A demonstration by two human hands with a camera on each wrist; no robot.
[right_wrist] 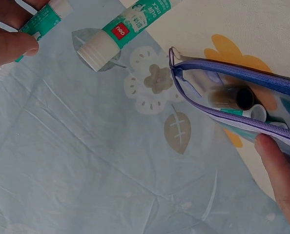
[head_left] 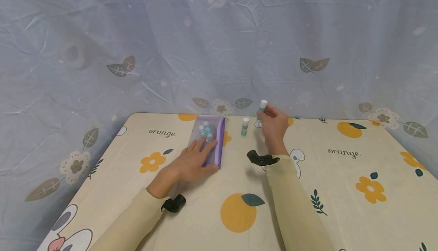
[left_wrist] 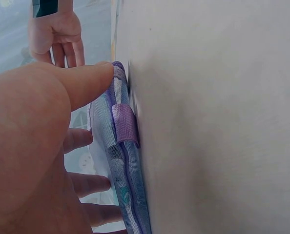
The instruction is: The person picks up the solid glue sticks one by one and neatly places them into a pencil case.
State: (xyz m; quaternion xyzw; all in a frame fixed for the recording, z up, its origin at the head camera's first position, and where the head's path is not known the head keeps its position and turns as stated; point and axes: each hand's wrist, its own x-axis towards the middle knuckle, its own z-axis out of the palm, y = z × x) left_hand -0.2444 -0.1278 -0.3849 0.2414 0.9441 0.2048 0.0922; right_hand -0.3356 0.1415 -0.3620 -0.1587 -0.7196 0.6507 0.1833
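My left hand (head_left: 195, 163) rests on a translucent pouch (head_left: 213, 121) with purple zipper edging, its fingers spread and the thumb at the near end. Through the pouch's side show green-and-white glue sticks (head_left: 207, 130). In the right wrist view the zipper (right_wrist: 233, 69) gapes, with white ends and a dark round end (right_wrist: 245, 98) inside. My right hand (head_left: 275, 124) pinches a glue stick (head_left: 262, 105) between thumb and fingers, raised near the table's back edge. Another glue stick (head_left: 244, 127) stands upright, cap up, between the pouch and my right hand.
A cream cloth (head_left: 294, 213) printed with oranges and flowers covers the table. Behind its back edge hangs a grey-blue patterned curtain (head_left: 205, 53). Each wrist wears a black camera band, such as the right one (head_left: 262, 158).
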